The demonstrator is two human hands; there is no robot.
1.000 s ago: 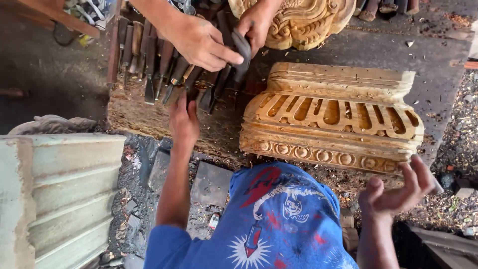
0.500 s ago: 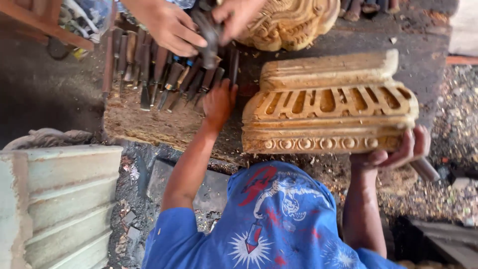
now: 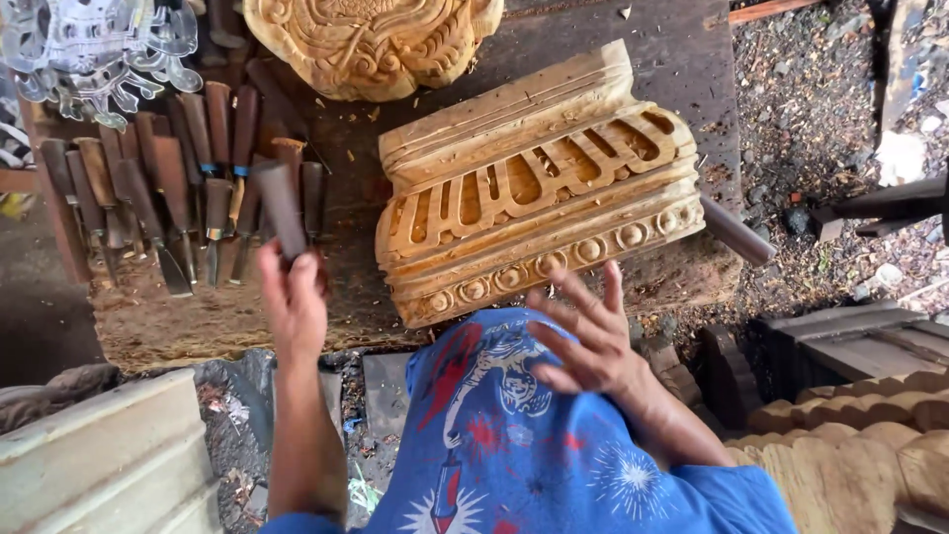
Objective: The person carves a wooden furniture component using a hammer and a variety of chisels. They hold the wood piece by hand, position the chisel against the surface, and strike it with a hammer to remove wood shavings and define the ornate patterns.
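My left hand [image 3: 295, 302] is shut on the dark wooden handle of a chisel [image 3: 282, 208], held upright at the near edge of the worn workbench [image 3: 692, 59]. Just beyond it lies a row of several wooden-handled chisels [image 3: 158, 178]. My right hand [image 3: 583, 341] hovers open with fingers spread, just in front of the near edge of a long carved pale wood block [image 3: 534, 188] with slots and a beaded edge. The block lies tilted on the bench. My blue printed shirt fills the bottom centre.
A rounded carved wooden piece [image 3: 371, 40] lies at the bench's far edge. A dark tool handle [image 3: 736, 232] sticks out behind the block's right end. Carved wood pieces [image 3: 840, 445] are stacked at lower right, a grey moulded piece [image 3: 99, 455] at lower left. A pale cut-out ornament [image 3: 89, 44] hangs top left.
My left hand took a chisel from the row and drew it back. My right hand let go of the block's right corner and opened. Another person's hands left the view.
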